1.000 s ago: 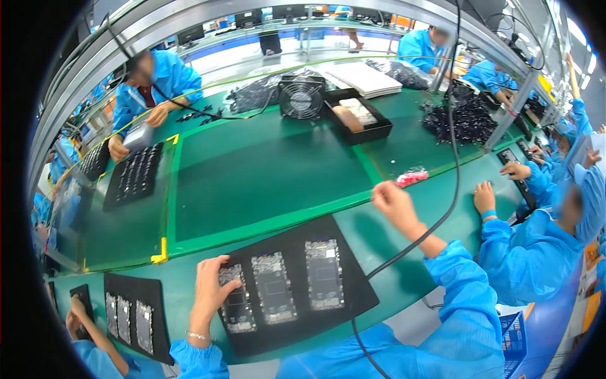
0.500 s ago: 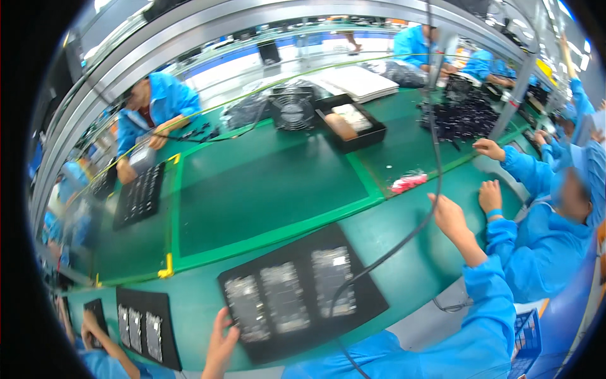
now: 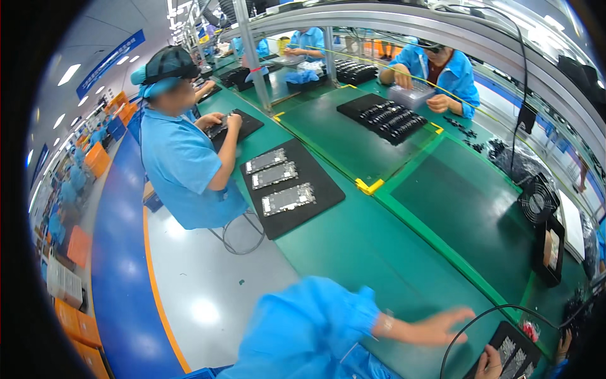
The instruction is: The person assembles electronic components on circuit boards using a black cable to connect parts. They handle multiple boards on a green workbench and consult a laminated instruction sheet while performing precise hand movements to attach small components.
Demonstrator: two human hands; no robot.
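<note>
My left hand (image 3: 432,328) reaches across the green table from a blue sleeve, smeared a little by motion. Its fingers are spread and nothing shows in them. At the lower right my right hand (image 3: 489,365) lies at the edge of a black mat (image 3: 504,330), its fingers apart; its wrist is cut off by the lower edge. Phone-sized electronic boards (image 3: 516,357) lie in a row on that mat. A black cable (image 3: 489,309) arches in front of my left fingertips.
On the left, a co-worker (image 3: 183,158) handles something dark above a mat. Nearby, a black mat (image 3: 322,196) bears three boards (image 3: 287,199). Across the table, another person (image 3: 442,72) works at a clear box (image 3: 410,95). A fan (image 3: 538,201) and black tray (image 3: 548,268) stand at right.
My view has swung left, so the mat under my hands now sits at the lower right. My left hand has left the mat's edge; my right hand is now at it.
</note>
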